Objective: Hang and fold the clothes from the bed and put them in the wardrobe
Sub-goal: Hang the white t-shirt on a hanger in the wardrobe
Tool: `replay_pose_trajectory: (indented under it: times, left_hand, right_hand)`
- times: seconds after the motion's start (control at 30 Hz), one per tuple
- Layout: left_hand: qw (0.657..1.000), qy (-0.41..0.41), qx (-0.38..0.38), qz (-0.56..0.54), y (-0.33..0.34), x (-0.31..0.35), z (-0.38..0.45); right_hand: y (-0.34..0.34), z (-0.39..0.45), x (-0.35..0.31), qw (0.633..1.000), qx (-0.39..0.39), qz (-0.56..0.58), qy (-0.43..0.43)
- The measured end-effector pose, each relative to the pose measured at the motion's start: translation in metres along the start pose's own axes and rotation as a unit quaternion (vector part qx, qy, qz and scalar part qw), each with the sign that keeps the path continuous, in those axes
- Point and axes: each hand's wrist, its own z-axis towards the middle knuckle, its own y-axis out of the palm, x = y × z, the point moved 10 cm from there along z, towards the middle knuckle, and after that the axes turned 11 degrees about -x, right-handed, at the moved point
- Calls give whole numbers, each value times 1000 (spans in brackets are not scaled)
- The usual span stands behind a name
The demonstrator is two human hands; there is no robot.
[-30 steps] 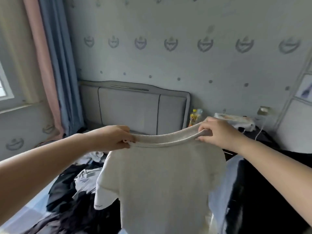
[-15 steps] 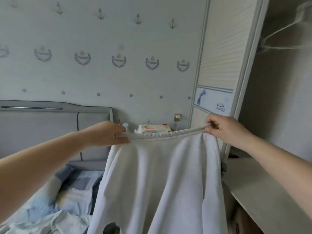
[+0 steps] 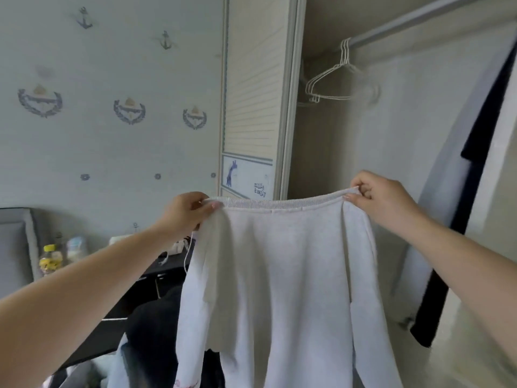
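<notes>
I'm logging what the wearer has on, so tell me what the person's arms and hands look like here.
Both forearms are bare, with no sleeve in view. The left hand and right hand wear no gloves, and no watch, bracelet or ring shows. The fingernails look short with a pale pinkish finish.

I lose the pale grey knit sweatshirt [image 3: 282, 289] at the bottom edge; white wire hangers [image 3: 333, 79] blur together (count unclear).

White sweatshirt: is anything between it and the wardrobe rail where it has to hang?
Nothing visible blocks the way. The left hand and right hand hold the white sweatshirt spread by its ribbed edge before the open wardrobe. Empty wire hangers hang on the rail; dark garments hang further right.
</notes>
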Motion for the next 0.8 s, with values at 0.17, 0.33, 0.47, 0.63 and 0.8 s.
replay_pose_trajectory:
  times: [0.17, 0.33, 0.47, 0.63, 0.8]
  left_hand:
    - [979, 20, 9, -204, 58, 7, 80]
    - [949, 55, -30, -308, 104, 18, 166]
    - [928, 56, -55, -363, 131, 24, 240]
    - [905, 74, -76, -412, 167, 44, 317]
    - [887, 67, -52, -454, 198, 67, 376]
  right_hand:
    - [-35, 26, 52, 994, 74, -38, 71]
    - [-60, 65, 92, 980, 151, -75, 107]
    - [-71, 103, 124, 968, 171, -114, 143]
    - [-88, 138, 157, 955, 213, -124, 165]
    - [-111, 172, 187, 944, 229, -152, 182]
